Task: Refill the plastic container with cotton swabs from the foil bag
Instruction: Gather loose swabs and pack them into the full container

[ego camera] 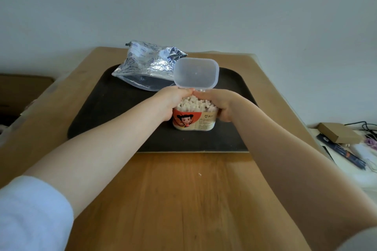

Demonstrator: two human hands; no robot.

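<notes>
Your left hand (170, 104) and right hand (221, 106) both clasp the swab-filled plastic container (193, 122) on the black tray (106, 112); its hinged lid (196, 73) stands open, so protruding cotton swabs (193, 104) could jam it

L hand (167, 104) & R hand (221, 106) gripping swab-filled plastic container (193, 122), lid (196, 73) up, foil bag (146, 65) behind, black tray (106, 112)
</notes>
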